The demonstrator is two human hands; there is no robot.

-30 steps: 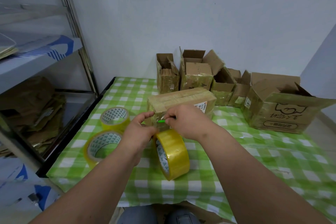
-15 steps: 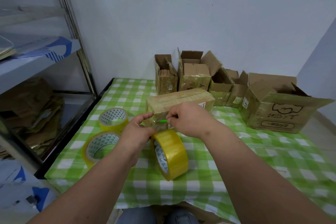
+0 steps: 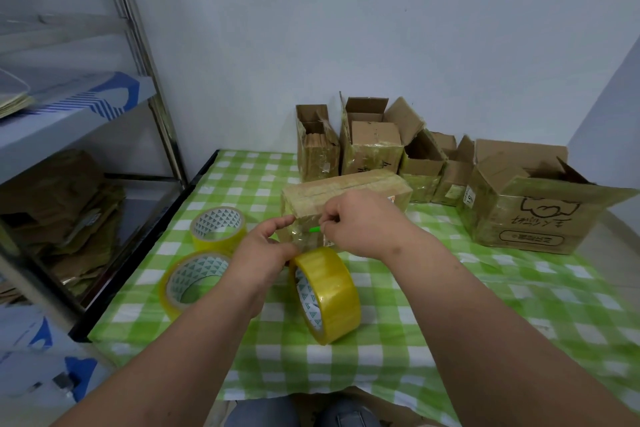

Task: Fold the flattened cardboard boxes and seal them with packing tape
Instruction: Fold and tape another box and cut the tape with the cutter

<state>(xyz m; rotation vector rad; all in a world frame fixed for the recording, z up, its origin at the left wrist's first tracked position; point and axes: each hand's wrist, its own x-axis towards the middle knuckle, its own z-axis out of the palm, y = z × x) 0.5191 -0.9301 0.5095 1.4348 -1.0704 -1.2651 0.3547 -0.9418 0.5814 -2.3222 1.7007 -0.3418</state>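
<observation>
Closed box (image 3: pixel 346 199) laid at table (image 3: pixel 398 322) centre, a tape strip pinched by the left hand (image 3: pixel 265 250) against its near end, a small green tool (image 3: pixel 314 229) gripped by the right hand (image 3: pixel 360 222), upright tape roll (image 3: pixel 327 293) at 6 o'clock of the box, two flat rolls (image 3: pixel 218 227) at 8 o'clock.

Little can be read. The large open box (image 3: pixel 526 215) at the right carries a hand-drawn outline figure and handwritten characters on its front, with a printed oval label beneath, all too blurred to make out. A white sticker (image 3: pixel 470 196) on its left corner shows what looks like "16".
</observation>
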